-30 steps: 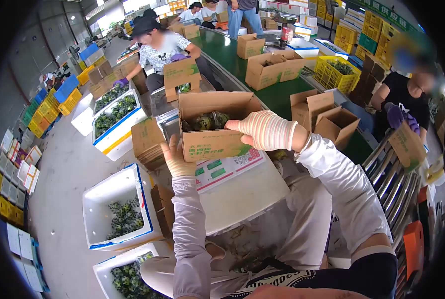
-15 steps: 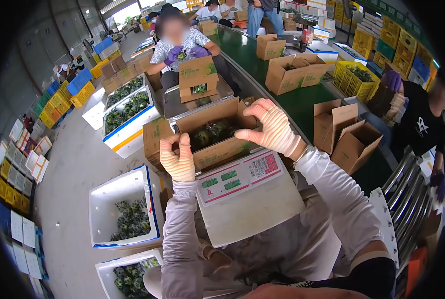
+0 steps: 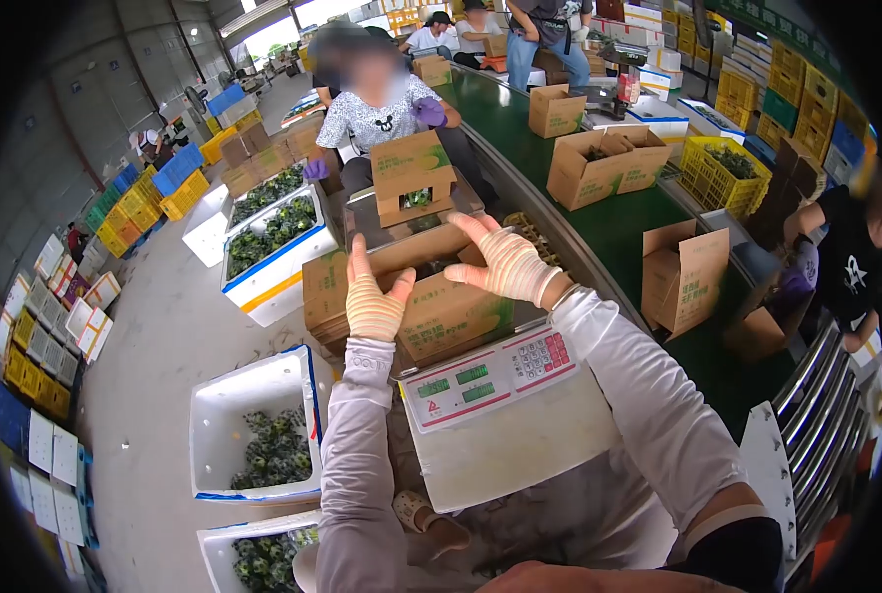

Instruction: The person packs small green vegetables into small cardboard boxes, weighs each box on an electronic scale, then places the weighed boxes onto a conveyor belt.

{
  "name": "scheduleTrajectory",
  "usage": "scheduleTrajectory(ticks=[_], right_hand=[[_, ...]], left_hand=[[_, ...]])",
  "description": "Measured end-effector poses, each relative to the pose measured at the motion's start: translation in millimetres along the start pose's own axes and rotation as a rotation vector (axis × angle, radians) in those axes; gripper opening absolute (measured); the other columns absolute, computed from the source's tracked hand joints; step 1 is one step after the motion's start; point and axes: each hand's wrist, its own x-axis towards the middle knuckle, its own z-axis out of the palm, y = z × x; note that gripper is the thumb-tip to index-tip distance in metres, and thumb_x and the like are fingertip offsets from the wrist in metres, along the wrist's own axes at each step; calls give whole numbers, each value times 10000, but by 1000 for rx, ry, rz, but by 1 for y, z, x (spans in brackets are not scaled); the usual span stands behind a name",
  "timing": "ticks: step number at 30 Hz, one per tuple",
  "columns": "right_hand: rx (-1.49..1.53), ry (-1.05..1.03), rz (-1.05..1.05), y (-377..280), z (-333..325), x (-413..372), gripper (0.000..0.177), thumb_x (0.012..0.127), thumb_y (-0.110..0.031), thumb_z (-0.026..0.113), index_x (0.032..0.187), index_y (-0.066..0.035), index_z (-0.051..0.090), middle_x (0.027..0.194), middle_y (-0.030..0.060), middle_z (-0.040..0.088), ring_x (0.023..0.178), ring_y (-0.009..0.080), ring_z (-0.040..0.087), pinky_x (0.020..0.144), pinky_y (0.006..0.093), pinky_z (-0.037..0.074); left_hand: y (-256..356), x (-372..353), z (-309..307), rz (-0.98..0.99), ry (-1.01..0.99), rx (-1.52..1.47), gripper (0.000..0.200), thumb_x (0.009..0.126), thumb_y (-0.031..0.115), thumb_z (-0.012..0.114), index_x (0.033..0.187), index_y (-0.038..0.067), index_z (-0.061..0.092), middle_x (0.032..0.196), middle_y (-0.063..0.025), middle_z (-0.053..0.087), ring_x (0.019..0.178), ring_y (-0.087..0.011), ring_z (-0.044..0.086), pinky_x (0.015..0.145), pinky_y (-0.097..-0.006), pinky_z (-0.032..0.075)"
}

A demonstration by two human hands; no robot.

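Note:
An open cardboard carton (image 3: 456, 321) rests on the pan of a digital scale (image 3: 490, 381) in front of me. At its left end is my left hand (image 3: 374, 304) in a striped work glove, fingers spread and thumb pointing inward over the rim. My right hand (image 3: 508, 263), gloved alike, reaches over the right end with fingers stretched and thumb apart, touching the edge. Shadow and my hands hide most of the carton's inside. Flattened cardboard (image 3: 325, 296) lies against the carton's left side.
Foam boxes of dark green produce (image 3: 253, 425) stand on the floor at left. Across from me sits a person in purple gloves, behind another carton (image 3: 411, 173). A green conveyor belt (image 3: 599, 232) carrying cartons runs along the right, with a co-worker beyond it near metal rollers (image 3: 807, 415).
Both hands have gone from pinching the carton's edges to spread fingers over its ends. Less of the bagged produce inside shows. The person opposite has drawn their hands apart.

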Motion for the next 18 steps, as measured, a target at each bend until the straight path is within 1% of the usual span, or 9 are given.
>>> scheduleTrajectory(ticks=[1,4,6,8,11,12,13,15,18], right_hand=[[-46,-12,66,-3,8,1,930,760,-485,757,1484,-159,272,1387,237,441,1136,407,567,911,449,504],[-11,279,32,-12,22,-3,971,749,-515,750,1502,-172,243,1397,201,446,1122,412,571,908,453,505],[-22,296,123,-12,29,-5,900,770,-562,701,1489,-173,325,1415,169,439,1180,383,543,956,466,469],[-391,267,53,-4,37,-10,774,795,-579,663,1420,-165,469,1420,164,439,1251,355,494,1011,474,416],[-247,95,115,-13,35,-11,645,876,-598,534,1349,-161,559,1458,153,428,1298,343,446,1063,477,360],[-103,-5,172,-3,32,-15,637,898,-609,484,1349,-165,557,1479,142,416,1300,341,441,1073,479,357],[-54,5,162,4,33,-20,626,909,-594,475,1352,-159,550,1482,148,416,1289,346,457,1072,463,367],[29,37,129,9,33,-26,611,922,-566,472,1361,-146,534,1482,165,418,1255,375,492,1066,423,393],[96,30,121,8,25,-36,612,928,-546,478,1386,-140,503,1511,158,373,1265,406,479,1063,447,397]], left_hand=[[3,6,-3,-187,-171,-41,878,753,219,799,1473,70,319,1279,-254,539,1163,-409,548,983,-426,457],[14,1,-6,-164,-106,91,584,754,195,811,1261,50,558,1149,-202,640,1081,-351,598,923,-382,474],[19,-2,-10,-97,-127,187,473,772,197,800,1170,44,595,1113,-191,646,1032,-347,602,906,-371,475],[15,-8,-9,-35,-153,281,367,790,199,789,1079,37,632,1078,-179,653,984,-342,606,889,-359,475],[-58,-22,23,-181,23,-327,232,900,259,701,1014,62,658,1013,-53,641,963,-206,579,896,-330,449],[-61,-25,18,-326,-119,-547,318,912,332,680,1107,85,641,1054,-32,615,1027,-166,556,913,-323,451],[-18,-24,13,-703,-58,-856,447,909,388,670,1236,95,584,1127,-67,612,1067,-186,564,938,-337,461],[-10,-33,4,-934,-317,-1226,635,893,513,642,1330,69,521,1264,-110,595,1130,-233,572,962,-376,485],[-77,-43,18,-812,-402,-1137,788,910,681,471,1410,73,444,1385,-103,521,1225,-274,520,1029,-419,435]])
